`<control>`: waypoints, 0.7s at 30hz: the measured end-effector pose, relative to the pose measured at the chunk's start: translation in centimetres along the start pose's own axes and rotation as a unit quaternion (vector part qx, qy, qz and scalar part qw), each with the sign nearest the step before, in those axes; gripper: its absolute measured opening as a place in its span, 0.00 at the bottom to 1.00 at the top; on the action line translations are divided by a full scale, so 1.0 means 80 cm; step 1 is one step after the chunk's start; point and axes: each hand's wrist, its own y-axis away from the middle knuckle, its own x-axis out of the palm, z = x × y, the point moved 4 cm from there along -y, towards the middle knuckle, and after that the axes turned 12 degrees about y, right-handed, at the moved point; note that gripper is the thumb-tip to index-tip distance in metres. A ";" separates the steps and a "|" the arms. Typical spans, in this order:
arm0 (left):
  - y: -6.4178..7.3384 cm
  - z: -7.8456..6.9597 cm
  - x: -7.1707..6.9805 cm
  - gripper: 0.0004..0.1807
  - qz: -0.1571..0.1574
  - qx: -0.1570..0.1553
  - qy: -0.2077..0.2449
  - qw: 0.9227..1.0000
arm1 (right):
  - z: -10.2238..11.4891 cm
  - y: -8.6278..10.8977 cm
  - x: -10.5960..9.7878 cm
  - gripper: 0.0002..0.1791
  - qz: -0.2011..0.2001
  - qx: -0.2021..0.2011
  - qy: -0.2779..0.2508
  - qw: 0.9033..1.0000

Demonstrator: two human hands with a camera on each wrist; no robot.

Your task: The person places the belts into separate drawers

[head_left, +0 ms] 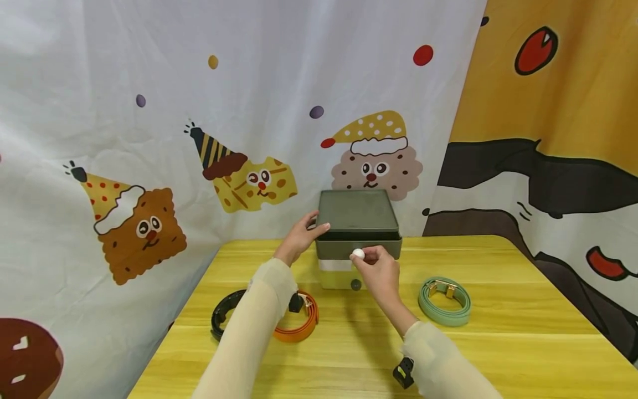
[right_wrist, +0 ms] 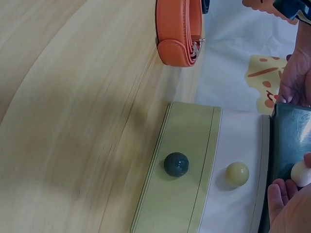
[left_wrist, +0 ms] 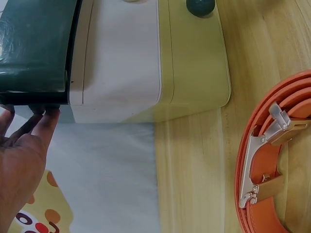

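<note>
A small drawer box (head_left: 356,213) with a dark green top stands at the back of the table. Below its green top drawer front (head_left: 331,250) come a white drawer (left_wrist: 124,53) and a yellow-green drawer (right_wrist: 187,160). My right hand (head_left: 381,272) pinches the white knob (head_left: 358,254) of the top drawer between thumb and fingers. Against the box's left side and top edge rests my left hand (head_left: 298,238), its fingers extended. A dark gap shows between the top panel and the top drawer front. The pale yellow knob (right_wrist: 237,174) and dark knob (right_wrist: 176,164) below are untouched.
A coiled orange belt (head_left: 297,334) and a coiled black belt (head_left: 218,316) lie left of the box, partly behind my left sleeve. On the right lies a coiled green belt (head_left: 445,317). A printed curtain (head_left: 279,66) hangs behind the wooden table (head_left: 518,310).
</note>
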 end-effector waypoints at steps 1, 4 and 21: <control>0.000 0.000 0.000 0.43 0.000 0.000 -0.001 1.000 | 0.000 0.001 -0.001 0.16 0.001 0.000 0.000 1.000; 0.001 0.001 0.000 0.43 0.000 0.003 -0.001 1.000 | -0.001 0.003 -0.002 0.15 0.005 0.000 0.000 1.000; -0.002 0.000 0.002 0.42 0.008 0.010 0.008 1.000 | -0.001 0.017 -0.015 0.14 0.030 -0.017 -0.009 0.999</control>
